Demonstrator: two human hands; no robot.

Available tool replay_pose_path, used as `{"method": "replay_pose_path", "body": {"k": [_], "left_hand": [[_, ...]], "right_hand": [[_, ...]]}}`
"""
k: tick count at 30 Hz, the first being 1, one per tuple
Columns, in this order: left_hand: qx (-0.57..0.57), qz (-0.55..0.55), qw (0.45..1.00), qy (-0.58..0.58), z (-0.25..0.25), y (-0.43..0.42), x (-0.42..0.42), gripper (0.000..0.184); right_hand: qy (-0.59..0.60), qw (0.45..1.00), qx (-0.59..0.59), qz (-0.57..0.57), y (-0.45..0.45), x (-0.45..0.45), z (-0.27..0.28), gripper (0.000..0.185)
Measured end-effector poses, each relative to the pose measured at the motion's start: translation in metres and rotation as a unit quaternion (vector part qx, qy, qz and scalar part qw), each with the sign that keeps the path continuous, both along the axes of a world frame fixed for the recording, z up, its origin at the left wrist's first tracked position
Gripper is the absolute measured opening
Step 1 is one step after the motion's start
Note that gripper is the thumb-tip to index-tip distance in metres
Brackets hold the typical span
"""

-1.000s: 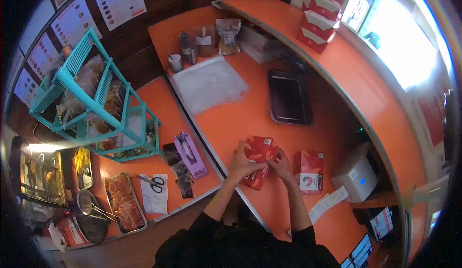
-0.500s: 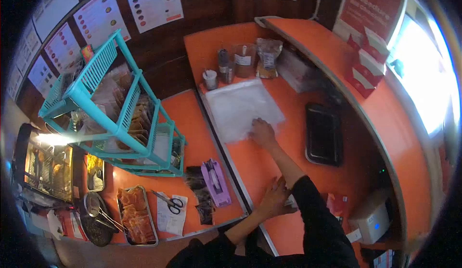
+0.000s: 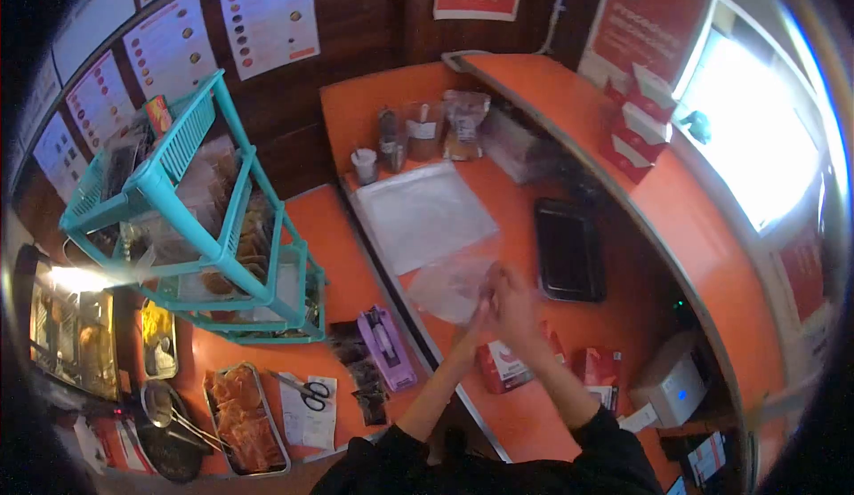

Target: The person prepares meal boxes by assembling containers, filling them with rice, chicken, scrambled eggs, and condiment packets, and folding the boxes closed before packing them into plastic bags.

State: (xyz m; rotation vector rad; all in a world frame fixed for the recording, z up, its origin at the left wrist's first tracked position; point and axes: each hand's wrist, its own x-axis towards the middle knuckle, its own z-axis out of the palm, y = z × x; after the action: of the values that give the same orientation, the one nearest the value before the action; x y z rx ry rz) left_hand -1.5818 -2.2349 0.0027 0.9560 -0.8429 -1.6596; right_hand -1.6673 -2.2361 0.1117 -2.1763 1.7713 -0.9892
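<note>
Both hands meet above the orange counter, at the right end of a loose clear plastic bag [image 3: 447, 289]. My left hand [image 3: 477, 319] is closed at the bag's edge. Against it, my right hand [image 3: 514, 304] is also closed, its fingers blurred and partly overlapping the left. Beyond the bag lies a stack of clear plastic sheets [image 3: 427, 213]. Under my right forearm sits a red box [image 3: 504, 366] with a white label, partly hidden. Another red box [image 3: 598, 369] is to its right.
A black tray [image 3: 569, 250] lies right of the hands. On the left are a purple tape dispenser [image 3: 387, 349], scissors [image 3: 311, 394], a tray of orange food [image 3: 246, 419] and a teal rack [image 3: 196, 228]. Red cartons [image 3: 639, 130] stand on the upper shelf.
A clear bag has come away from the sheet stack toward me. My right hand has drawn back from the stack and joined my left hand at the bag. The view has shifted.
</note>
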Motion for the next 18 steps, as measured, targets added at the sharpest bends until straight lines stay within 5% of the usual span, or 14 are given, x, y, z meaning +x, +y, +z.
{"method": "replay_pose_path", "body": {"k": [2, 4, 6, 7, 8, 10, 12, 15, 18], "left_hand": [[0.029, -0.105, 0.975, 0.196, 0.053, 0.016, 0.011, 0.054], [0.018, -0.072, 0.984, 0.159, 0.035, 0.021, 0.015, 0.047], [0.050, -0.178, 0.957, 0.224, 0.047, 0.026, 0.036, 0.044], [0.005, -0.137, 0.960, 0.245, 0.073, 0.036, 0.036, 0.042], [0.001, -0.147, 0.959, 0.242, 0.079, 0.040, 0.036, 0.042], [-0.212, -0.139, 0.967, -0.012, 0.087, 0.049, 0.041, 0.051], [-0.206, -0.179, 0.962, -0.009, 0.105, 0.047, 0.054, 0.058], [-0.115, -0.116, 0.987, 0.002, 0.099, 0.036, 0.066, 0.041], [-0.130, -0.181, 0.974, -0.044, 0.084, 0.012, 0.094, 0.034]], "right_hand": [[0.006, 0.999, -0.036, 0.028, 0.039, 0.004, 0.015, 0.016], [0.010, 0.996, -0.068, 0.055, 0.059, 0.002, 0.020, 0.014], [-0.240, 0.967, -0.022, 0.078, 0.065, -0.002, 0.021, 0.012], [-0.134, 0.986, -0.093, 0.040, 0.062, -0.014, 0.016, 0.012], [-0.135, 0.985, -0.101, 0.032, 0.060, -0.019, 0.008, 0.012], [-0.211, 0.971, -0.115, -0.008, 0.061, -0.026, -0.004, 0.008], [-0.259, 0.960, -0.096, -0.050, 0.073, -0.031, 0.005, 0.007], [-0.299, 0.935, -0.100, -0.165, 0.088, -0.067, 0.018, 0.009], [-0.321, 0.904, -0.135, -0.248, 0.120, -0.100, 0.032, 0.015]]}}
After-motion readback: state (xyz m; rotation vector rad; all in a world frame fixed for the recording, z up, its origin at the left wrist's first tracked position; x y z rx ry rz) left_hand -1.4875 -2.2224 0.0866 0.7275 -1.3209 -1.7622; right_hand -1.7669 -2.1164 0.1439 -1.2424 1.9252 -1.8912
